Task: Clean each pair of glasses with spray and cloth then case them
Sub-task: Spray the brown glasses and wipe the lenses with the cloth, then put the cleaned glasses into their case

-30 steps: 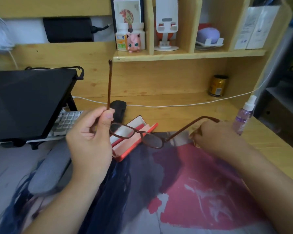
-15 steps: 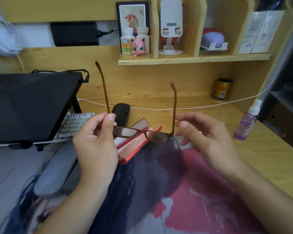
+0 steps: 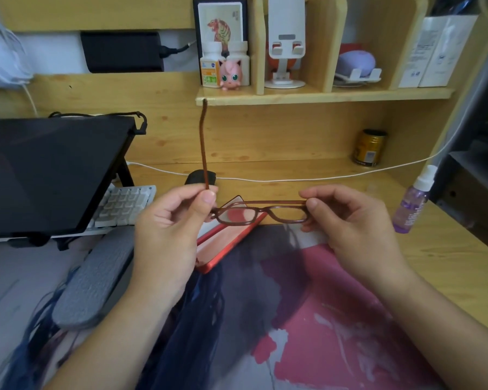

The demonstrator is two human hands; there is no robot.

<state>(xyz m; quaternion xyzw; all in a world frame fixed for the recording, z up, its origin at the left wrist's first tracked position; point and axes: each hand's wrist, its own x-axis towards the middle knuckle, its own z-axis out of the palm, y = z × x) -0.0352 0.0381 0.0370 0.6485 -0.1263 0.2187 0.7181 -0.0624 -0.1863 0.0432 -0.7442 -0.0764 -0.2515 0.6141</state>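
I hold brown-framed glasses [image 3: 261, 214] level above the desk, lenses facing me. My left hand [image 3: 169, 229] pinches the frame's left end; that temple arm stands straight up. My right hand [image 3: 347, 223] pinches the right end, where the temple lies folded flat behind the lenses. Under the glasses lies an open red case [image 3: 223, 249] with a pale lining, partly hidden by my left hand. A purple spray bottle [image 3: 412, 206] with a white nozzle stands at the right on the desk. I see no cloth.
A printed mat [image 3: 307, 319] covers the desk in front of me. A raised black laptop [image 3: 45, 175] and white keyboard [image 3: 124, 205] sit left, with a grey wrist rest [image 3: 93, 280] below. A gold can [image 3: 369, 148], a white cable [image 3: 293, 180] and a black object [image 3: 199, 177] lie behind.
My right hand has swung the right temple arm from pointing outward, through upright, to folded flat behind the lenses. The left temple stays upright in my left hand.
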